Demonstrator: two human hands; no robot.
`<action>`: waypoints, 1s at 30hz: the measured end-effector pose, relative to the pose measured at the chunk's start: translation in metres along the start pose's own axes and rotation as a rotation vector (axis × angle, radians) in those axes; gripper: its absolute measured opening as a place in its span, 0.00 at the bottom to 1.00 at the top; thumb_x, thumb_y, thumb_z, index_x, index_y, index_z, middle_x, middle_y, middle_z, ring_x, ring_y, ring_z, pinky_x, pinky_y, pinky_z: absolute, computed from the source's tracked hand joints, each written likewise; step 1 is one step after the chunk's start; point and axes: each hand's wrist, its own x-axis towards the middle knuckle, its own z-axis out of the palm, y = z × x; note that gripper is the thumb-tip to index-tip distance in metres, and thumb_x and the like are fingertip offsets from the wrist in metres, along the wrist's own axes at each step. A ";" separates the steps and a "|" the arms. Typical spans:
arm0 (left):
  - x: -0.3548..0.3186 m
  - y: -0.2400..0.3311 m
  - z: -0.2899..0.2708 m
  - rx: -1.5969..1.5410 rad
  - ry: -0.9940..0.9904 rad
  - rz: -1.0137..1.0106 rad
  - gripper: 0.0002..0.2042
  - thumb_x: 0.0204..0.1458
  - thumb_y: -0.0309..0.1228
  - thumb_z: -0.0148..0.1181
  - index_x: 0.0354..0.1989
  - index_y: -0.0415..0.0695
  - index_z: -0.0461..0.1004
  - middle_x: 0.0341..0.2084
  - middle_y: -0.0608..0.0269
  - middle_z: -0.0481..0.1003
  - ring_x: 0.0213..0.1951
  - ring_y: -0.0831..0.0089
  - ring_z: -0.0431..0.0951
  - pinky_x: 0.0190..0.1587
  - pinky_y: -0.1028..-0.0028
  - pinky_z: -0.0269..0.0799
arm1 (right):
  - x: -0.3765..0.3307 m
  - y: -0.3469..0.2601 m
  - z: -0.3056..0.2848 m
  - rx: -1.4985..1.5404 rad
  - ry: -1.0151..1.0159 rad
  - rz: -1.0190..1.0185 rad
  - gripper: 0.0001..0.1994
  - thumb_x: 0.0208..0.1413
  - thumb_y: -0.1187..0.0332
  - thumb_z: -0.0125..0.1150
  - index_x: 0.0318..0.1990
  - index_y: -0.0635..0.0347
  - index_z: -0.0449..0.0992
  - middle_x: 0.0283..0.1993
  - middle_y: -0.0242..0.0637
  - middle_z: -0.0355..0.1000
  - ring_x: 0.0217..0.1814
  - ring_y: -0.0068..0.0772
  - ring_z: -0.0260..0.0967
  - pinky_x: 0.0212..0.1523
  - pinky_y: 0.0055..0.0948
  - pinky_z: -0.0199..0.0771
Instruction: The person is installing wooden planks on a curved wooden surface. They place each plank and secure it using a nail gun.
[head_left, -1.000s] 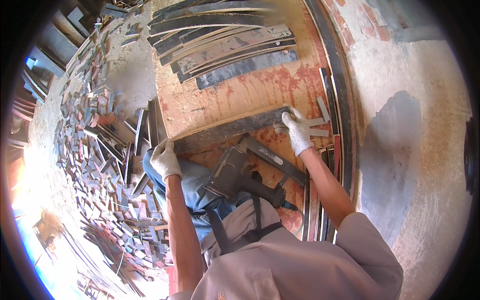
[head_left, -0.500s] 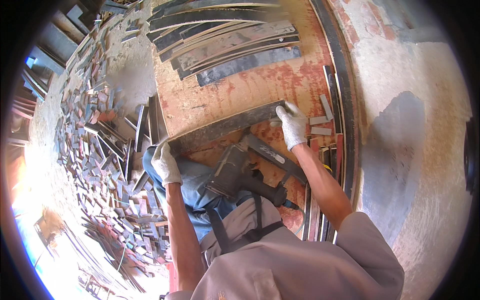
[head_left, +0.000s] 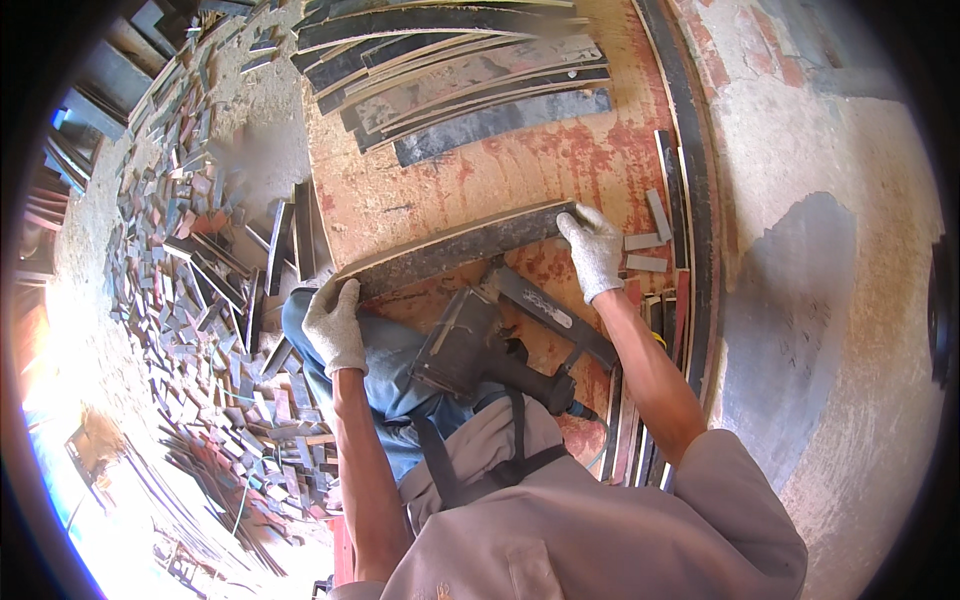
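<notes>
Count, head view: gloved hands 2, left hand [head_left: 335, 325], right hand [head_left: 592, 250]. Long strip held between them [head_left: 460, 248] 1. Nail gun [head_left: 480, 350] 1. Stacked strips at top [head_left: 470, 85]: roughly 8. Scrap offcuts on floor [head_left: 190, 300]: too many to count.

A worn reddish wooden board [head_left: 560, 165] carries a stack of dark strips [head_left: 460, 75] at its far end, one long strip [head_left: 455, 250] nearer, and a nail gun [head_left: 490, 350].
</notes>
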 end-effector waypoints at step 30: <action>0.009 -0.004 0.004 0.061 0.075 -0.074 0.14 0.54 0.24 0.71 0.48 0.33 0.82 0.39 0.55 0.82 0.38 0.69 0.82 0.40 0.71 0.84 | -0.008 -0.009 -0.006 -0.008 0.008 0.037 0.20 0.55 0.81 0.69 0.56 0.72 0.74 0.43 0.39 0.79 0.39 0.24 0.77 0.42 0.22 0.83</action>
